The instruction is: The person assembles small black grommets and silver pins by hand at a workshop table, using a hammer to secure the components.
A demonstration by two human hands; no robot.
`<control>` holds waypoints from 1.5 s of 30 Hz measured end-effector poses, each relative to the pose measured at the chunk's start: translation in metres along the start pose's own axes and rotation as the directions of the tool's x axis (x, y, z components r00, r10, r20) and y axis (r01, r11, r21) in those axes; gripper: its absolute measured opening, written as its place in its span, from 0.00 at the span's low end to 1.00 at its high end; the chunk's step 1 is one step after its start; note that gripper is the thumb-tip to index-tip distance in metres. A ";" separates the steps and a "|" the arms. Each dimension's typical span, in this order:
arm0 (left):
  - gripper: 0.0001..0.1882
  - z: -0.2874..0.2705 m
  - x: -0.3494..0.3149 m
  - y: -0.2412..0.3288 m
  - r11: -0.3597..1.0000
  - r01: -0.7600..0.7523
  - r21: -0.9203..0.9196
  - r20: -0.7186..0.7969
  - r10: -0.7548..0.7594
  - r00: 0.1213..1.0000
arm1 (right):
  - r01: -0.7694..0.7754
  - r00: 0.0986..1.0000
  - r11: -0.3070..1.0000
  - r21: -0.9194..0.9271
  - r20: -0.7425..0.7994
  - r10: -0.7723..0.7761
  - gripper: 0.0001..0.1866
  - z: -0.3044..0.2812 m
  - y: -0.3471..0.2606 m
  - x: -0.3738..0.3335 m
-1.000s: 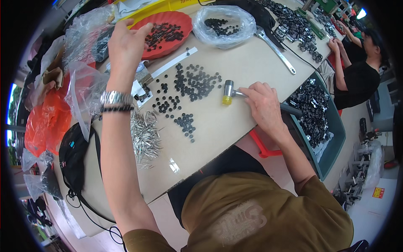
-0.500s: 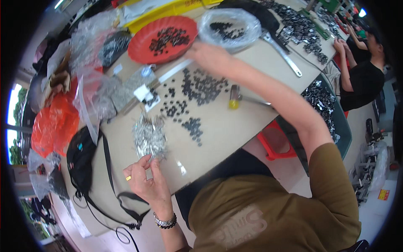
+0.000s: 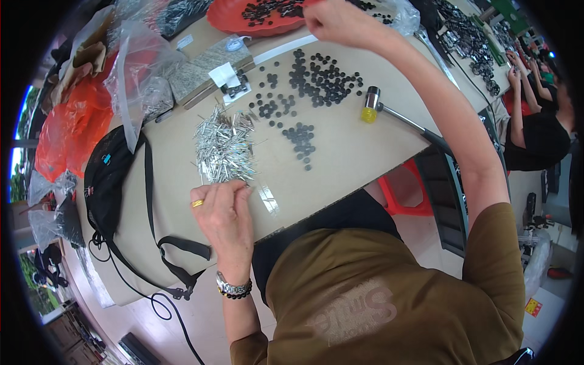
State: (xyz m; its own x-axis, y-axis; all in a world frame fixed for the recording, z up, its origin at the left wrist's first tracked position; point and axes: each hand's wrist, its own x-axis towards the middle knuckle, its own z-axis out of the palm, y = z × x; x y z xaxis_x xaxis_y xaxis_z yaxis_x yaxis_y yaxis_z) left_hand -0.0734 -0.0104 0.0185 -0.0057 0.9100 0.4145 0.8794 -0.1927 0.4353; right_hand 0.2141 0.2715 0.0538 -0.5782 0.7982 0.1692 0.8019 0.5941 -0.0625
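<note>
A heap of thin silvery metal pins [image 3: 224, 146] lies on the table to the left. My left hand [image 3: 222, 210] is at its near edge, fingers bent down and pressed together against the pins; what they pinch is hidden. Far off at the top, my right hand [image 3: 333, 21] is closed beside the right rim of the red dish [image 3: 243, 24], which holds small black pieces [image 3: 274, 11]. Whatever its curled fingers contain does not show. Between the hands, small round black discs [image 3: 325, 79] are spread in loose groups, with a greyish cluster [image 3: 300, 141] closer to me.
Right of the discs lies a hammer [image 3: 372, 104] with a yellow face. A stone block [image 3: 210, 70], plastic bags [image 3: 137, 79] and a black bag [image 3: 115, 176] with straps fill the left side. A red stool [image 3: 404, 188] stands below the table edge; other people [image 3: 541, 134] sit at right.
The view has shifted, so the table's contents sit differently in it. My left fingers have bent down onto the pins' near edge. My right hand stays by the red dish, now more closed.
</note>
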 end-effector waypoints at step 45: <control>0.04 0.024 -0.019 0.053 0.371 0.473 -0.800 0.359 -0.336 0.871 | 0.102 0.960 0.579 0.809 -0.233 0.156 0.11 0.020 -0.164 -0.171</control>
State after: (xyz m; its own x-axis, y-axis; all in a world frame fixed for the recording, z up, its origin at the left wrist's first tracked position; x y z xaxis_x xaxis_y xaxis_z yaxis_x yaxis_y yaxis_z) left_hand -0.0155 -0.0291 0.0147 -0.1297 0.9889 -0.0721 -0.0572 0.0651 0.9962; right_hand 0.1789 0.0398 0.0157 -0.3944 0.8358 0.3819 0.2833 0.5060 -0.8147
